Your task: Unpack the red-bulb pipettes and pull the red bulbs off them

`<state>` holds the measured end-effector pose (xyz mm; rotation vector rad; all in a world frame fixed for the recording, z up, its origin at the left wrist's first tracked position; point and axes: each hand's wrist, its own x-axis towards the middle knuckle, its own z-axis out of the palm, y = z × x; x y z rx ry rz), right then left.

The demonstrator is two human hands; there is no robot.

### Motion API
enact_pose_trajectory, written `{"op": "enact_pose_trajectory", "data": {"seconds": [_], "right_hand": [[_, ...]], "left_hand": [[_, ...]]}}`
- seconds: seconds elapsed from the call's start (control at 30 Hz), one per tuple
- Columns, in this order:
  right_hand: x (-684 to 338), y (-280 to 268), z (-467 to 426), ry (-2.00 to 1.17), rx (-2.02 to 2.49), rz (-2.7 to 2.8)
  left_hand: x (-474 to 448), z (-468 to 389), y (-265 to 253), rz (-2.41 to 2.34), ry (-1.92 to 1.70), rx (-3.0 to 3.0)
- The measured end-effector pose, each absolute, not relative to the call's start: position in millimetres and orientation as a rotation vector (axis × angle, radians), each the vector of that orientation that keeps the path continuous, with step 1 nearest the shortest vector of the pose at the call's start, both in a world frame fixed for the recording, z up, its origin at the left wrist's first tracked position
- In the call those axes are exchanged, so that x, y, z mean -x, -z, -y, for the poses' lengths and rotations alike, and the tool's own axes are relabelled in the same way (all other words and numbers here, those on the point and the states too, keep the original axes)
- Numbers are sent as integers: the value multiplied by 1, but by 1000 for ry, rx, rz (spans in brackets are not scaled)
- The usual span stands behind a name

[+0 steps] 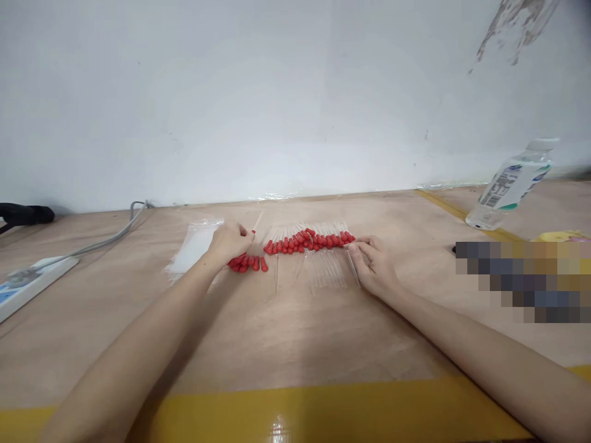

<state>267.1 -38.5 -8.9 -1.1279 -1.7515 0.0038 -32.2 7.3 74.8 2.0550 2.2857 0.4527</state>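
A row of droppers with red rubber bulbs (295, 241) lies across the middle of the table, their thin clear tubes (330, 271) fanning out to the far and near sides. My left hand (229, 243) is closed in a pinch on a single dropper (253, 232), its thin tube pointing away from me. Under and beside that hand rests a smaller pile of red bulbs (249, 263). At the right end of the row, the thumb and fingers of my right hand (373, 266) are pinched on a thin clear dropper tube (353, 268); its bulb is hard to make out.
Clear plastic bags (196, 245) lie left of my left hand. A power strip (39, 280) with a grey cable (111, 239) is at the far left, near a black object (28, 214). A labelled bottle (512, 184) leans at the right. Yellow tape (286, 412) runs along the front edge.
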Motion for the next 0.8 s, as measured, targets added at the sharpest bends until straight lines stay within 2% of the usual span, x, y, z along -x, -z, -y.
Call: {"op": "enact_pose_trajectory", "data": {"seconds": [0.13,0.27,0.47,0.8], "right_hand": [[-275,13,34,-131,1477,1628],[-277,17,33,-166,1602,1687],[-262,23,28,-219,1436,1796],[-252,21,27,-404,1296,1771]], "left_hand": [[25,28,-66,-1974,-798,-2335],[10,55,-39,-1620,-998,-2494],[3,62,-5,-1384,-1175,-2495],[5,62,-2,-1336,-1328,-2509]]}}
